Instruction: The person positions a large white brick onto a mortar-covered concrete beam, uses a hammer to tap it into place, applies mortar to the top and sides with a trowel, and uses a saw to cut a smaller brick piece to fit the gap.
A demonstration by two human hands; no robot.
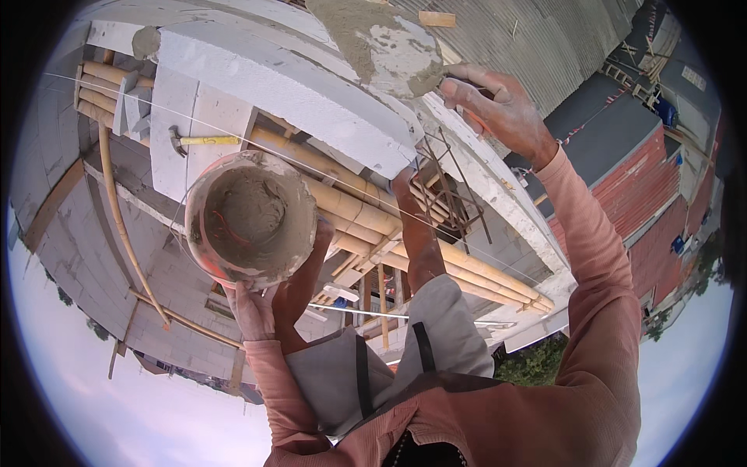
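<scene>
My left hand (250,311) grips the lower rim of a round, mortar-crusted bucket (289,222) with wet grey mortar (245,202) inside. My right hand (498,109), at the upper right, is closed on a trowel with an orange handle (475,121); its blade (416,70) is coated with mortar and lies over the edge of the white blockwork. A white block (272,93) runs diagonally below the blade. A hammer (208,140) with a yellow handle lies on white blocks left of it, just above the bucket.
Bamboo poles (366,206) span beneath me over an opening. A rusty rebar cage (451,187) juts beside the right-hand wall (529,226). A thin string crosses diagonally. Corrugated roofs (638,194) lie far below at right. My legs stand among the poles and blocks.
</scene>
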